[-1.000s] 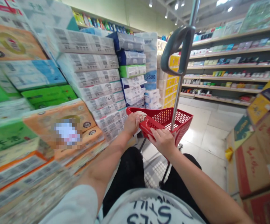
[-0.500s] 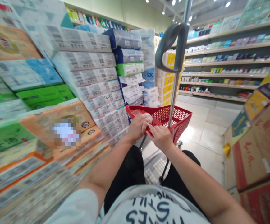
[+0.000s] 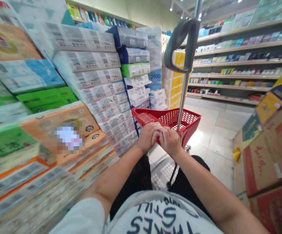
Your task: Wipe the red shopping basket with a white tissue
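Note:
My left hand and my right hand meet in front of my body, fingers curled inward and touching. Between them is a small whitish crumpled thing, mostly hidden by my fingers; its kind does not show. Just beyond and below my hands stands a red plastic shopping basket with perforated walls. From the basket a metal pole rises to a grey loop handle, which neither hand touches.
Stacked packs of tissue paper line the left side, with orange packs nearer me. Cardboard cartons stand at the right. Shelves of small goods fill the back, beyond a tiled floor.
My hands have closed in on the whitish thing and now cover most of it; before, it showed above my left fingers. My right hand has turned and come up against the left.

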Tool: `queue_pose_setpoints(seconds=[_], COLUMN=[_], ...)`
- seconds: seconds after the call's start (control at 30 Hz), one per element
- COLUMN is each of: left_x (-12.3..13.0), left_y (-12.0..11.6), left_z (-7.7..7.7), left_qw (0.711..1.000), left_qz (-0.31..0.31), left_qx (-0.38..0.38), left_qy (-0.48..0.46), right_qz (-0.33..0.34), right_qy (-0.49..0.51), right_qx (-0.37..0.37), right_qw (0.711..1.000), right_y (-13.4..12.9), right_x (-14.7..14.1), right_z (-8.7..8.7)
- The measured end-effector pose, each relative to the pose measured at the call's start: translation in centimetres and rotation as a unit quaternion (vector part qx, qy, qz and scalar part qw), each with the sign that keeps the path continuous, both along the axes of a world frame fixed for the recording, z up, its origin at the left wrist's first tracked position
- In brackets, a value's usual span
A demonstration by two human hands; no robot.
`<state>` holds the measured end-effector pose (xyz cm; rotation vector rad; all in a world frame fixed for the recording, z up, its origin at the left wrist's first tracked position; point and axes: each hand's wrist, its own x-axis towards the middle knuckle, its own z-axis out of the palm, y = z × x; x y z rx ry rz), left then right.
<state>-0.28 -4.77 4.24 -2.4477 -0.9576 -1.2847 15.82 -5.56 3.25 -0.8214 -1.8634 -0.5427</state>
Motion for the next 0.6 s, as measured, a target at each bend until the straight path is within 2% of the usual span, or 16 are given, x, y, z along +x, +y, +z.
queue_pose_setpoints(seconds=[0.23,0.4,0.5,0.6], left_x=[1.2,0.4,0.4,0.6], left_y=[-1.6,-0.8,-0.5,-0.8], left_z=[0.0,0.3,0.3,0.1], left_qw=[0.999,0.998,0.998,0.999], left_qz=[0.022,0.017,0.045,0.043], left_qx=[0.017,0.025,0.016,0.024], left_qy=[0.015,0.051,0.027,0.019], right_qz=[0.041,0.027,0.019,0.035], right_qy=[0.048,0.012,0.012,0.025], right_qx=[0.034,-0.008,-0.016,-0.011], right_qw=[0.997,1.0,1.0,0.999], right_y=[-0.1,-0.2,0.0,0.3], right_x=[0.4,0.3,0.1,0.1], right_z=[-0.2,-0.1,-0.1,-0.3])
